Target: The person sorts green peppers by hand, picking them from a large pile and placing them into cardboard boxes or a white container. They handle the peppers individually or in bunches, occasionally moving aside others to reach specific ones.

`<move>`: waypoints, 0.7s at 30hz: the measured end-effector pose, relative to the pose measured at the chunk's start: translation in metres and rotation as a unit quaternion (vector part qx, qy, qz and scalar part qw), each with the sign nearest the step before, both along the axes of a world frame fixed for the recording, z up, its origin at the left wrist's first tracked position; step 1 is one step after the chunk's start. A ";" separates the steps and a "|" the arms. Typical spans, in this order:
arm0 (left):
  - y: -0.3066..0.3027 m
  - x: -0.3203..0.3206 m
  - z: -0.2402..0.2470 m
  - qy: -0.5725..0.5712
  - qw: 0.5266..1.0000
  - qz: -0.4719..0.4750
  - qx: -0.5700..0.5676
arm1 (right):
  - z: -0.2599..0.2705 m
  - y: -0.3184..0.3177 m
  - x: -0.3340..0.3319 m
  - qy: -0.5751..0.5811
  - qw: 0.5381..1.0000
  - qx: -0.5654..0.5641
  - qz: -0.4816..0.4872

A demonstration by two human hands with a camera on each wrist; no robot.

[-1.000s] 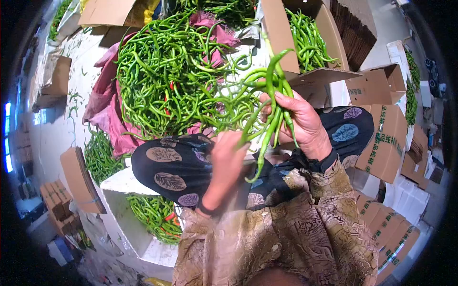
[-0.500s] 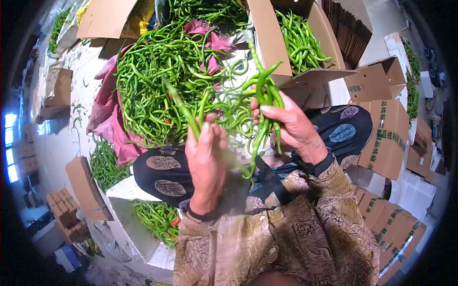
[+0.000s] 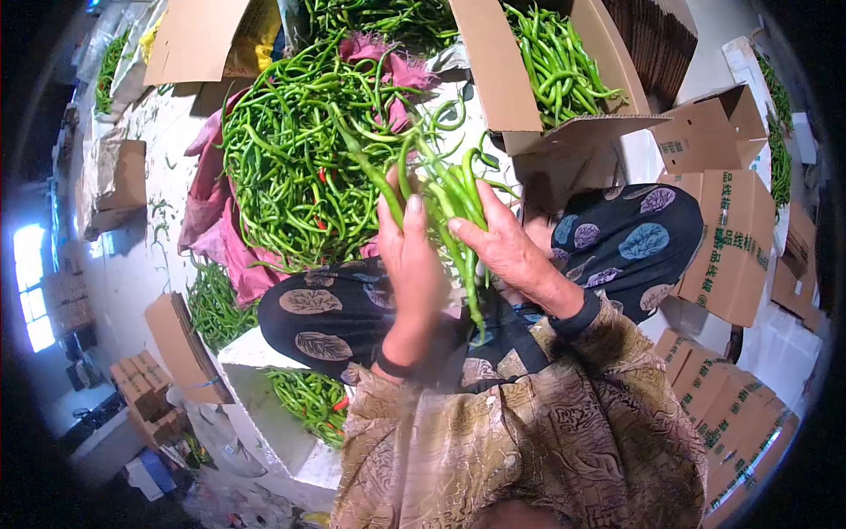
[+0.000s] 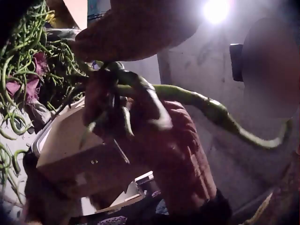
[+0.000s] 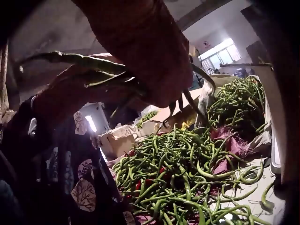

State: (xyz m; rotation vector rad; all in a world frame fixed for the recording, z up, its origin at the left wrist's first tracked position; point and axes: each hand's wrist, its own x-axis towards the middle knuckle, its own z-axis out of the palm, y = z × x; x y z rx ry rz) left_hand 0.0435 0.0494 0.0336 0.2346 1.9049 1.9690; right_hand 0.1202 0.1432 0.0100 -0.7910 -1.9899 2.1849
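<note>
Over the lap, the two hands come close together around long green chili peppers. My left hand (image 3: 410,264) holds a few peppers (image 3: 359,159) that point up and away over the pile. In my right hand (image 3: 522,251) is a bunch of peppers (image 3: 454,198), the thumb lying across them and their tips hanging down between the hands. One long curved pepper (image 4: 201,101) sticks out past the hands in the left wrist view. Dark shade hides most of the fingers in both wrist views. The large pepper pile (image 3: 295,167) lies on pink cloth (image 3: 211,216) just beyond the hands.
An open cardboard box (image 3: 498,66) of straighter peppers stands at the far right. A white foam box (image 3: 256,353) with green and some red peppers is by the left knee. Printed cartons (image 3: 731,247) stand at the right. Folded cardboard (image 3: 183,339) leans at the left.
The left hand came up from the lap with peppers, then moved right until it is beside the right hand's bunch. The right hand keeps its bunch and has shifted slightly down.
</note>
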 end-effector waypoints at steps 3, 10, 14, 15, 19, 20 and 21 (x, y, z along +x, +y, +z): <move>-0.005 0.008 -0.004 -0.176 0.981 -0.023 0.080 | 0.000 -0.007 -0.006 0.014 0.986 0.166 -0.012; -0.007 -0.002 -0.014 -0.283 0.946 -0.043 0.155 | 0.028 -0.017 0.009 0.102 0.841 0.511 0.145; -0.004 -0.016 -0.012 -0.368 0.900 -0.051 0.229 | 0.053 -0.004 0.017 0.107 0.843 0.500 0.166; -0.004 -0.018 -0.015 -0.376 0.886 -0.064 0.262 | 0.061 0.001 0.021 0.122 0.857 0.471 0.169; -0.001 -0.030 -0.012 -0.499 0.795 -0.063 0.338 | 0.050 0.027 0.029 0.180 0.902 0.367 0.139; 0.001 -0.031 -0.012 -0.495 0.804 -0.039 0.327 | 0.051 0.037 0.033 0.178 0.901 0.377 0.119; 0.005 -0.031 -0.010 -0.495 0.805 -0.038 0.325 | 0.055 0.044 0.034 0.178 0.902 0.376 0.118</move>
